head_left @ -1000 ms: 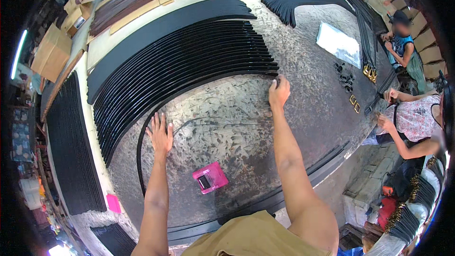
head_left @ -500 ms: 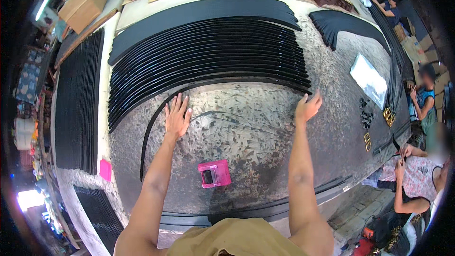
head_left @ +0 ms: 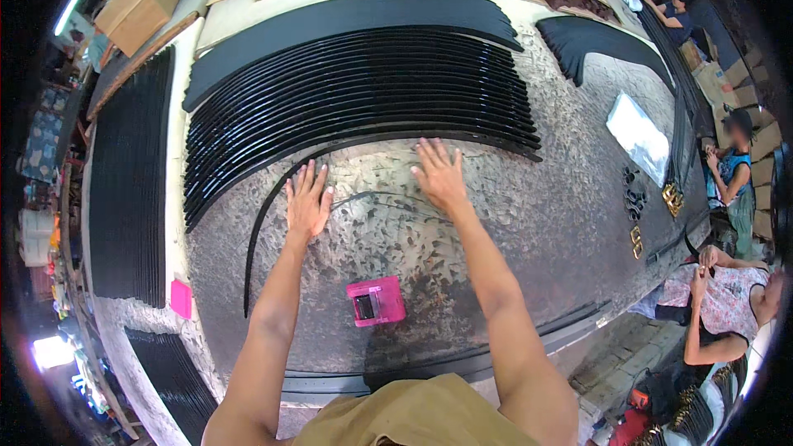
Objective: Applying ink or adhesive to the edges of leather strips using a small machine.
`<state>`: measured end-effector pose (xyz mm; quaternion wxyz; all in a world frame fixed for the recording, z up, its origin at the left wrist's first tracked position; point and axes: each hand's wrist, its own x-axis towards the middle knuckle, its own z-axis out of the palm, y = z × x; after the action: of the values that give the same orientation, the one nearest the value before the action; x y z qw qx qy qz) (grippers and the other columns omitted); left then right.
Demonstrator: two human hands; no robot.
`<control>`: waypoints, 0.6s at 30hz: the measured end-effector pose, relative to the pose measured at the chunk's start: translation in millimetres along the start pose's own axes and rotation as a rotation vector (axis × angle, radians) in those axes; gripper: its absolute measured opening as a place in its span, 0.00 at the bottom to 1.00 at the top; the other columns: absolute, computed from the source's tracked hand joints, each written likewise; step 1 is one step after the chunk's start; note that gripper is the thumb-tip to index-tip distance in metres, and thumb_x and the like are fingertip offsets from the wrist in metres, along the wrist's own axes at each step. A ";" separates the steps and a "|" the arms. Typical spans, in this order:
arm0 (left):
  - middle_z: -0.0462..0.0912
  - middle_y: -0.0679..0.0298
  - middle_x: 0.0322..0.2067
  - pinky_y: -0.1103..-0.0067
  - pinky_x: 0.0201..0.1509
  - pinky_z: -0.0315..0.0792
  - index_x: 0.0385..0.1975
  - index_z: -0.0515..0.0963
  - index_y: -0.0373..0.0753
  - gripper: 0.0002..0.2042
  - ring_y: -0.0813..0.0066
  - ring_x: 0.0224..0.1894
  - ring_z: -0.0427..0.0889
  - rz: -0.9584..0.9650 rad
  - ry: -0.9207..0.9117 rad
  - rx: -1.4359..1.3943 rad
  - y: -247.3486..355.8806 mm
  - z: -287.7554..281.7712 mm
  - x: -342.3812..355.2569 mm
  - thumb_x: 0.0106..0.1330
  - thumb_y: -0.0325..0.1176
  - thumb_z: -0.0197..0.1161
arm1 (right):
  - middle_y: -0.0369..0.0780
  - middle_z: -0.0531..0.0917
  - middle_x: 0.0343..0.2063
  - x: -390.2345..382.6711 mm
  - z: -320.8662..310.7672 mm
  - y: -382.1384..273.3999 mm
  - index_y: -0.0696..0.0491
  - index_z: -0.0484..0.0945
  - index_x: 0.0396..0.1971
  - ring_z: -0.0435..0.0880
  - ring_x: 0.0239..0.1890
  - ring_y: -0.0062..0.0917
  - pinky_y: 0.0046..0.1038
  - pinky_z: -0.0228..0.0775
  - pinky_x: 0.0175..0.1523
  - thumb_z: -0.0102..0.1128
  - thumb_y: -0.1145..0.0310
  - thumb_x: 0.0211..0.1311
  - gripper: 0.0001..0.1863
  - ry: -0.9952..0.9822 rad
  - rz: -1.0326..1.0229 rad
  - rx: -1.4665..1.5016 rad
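Observation:
A single long black strap (head_left: 256, 235) curves along the near edge of a row of glossy black straps (head_left: 355, 87); its left end bends toward me. My left hand (head_left: 308, 202) lies flat beside that bend, fingertips close to the strap, holding nothing. Flat and with fingers spread, my right hand (head_left: 440, 177) rests near the middle of the strap. Its fingertips reach the strap or just short of it; I cannot tell which. Nearer to me, a pink box (head_left: 376, 301) with a dark piece in it sits on the stained worktable (head_left: 462, 281).
More black straps (head_left: 128, 190) lie at the left, beside a pink pad (head_left: 181, 299). At the right are a clear plastic bag (head_left: 638, 139), gold buckles (head_left: 673, 198) and dark rings (head_left: 634, 194). A co-worker (head_left: 714, 293) handles a strap at the right edge. Cardboard boxes (head_left: 139, 7) stand behind.
My right hand has moved left along the strap, from its right end to near its middle. My left hand has stayed in place. The view has shifted slightly.

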<state>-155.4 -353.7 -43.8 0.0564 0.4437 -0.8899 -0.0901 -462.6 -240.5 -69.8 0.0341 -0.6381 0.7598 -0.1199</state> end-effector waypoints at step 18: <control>0.55 0.58 0.73 0.57 0.76 0.41 0.70 0.63 0.45 0.26 0.59 0.75 0.51 -0.026 0.049 0.009 4.0 6.3 -1.8 0.75 0.46 0.44 | 0.43 0.70 0.66 -83.9 -48.2 160.1 0.58 0.62 0.66 0.66 0.70 0.33 0.52 0.52 0.70 0.52 0.60 0.71 0.29 0.818 0.641 0.682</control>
<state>-158.5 -349.2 -49.1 0.0749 0.4573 -0.8829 -0.0761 -611.1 -126.7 -67.7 -0.0235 -0.2336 0.7841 -0.5745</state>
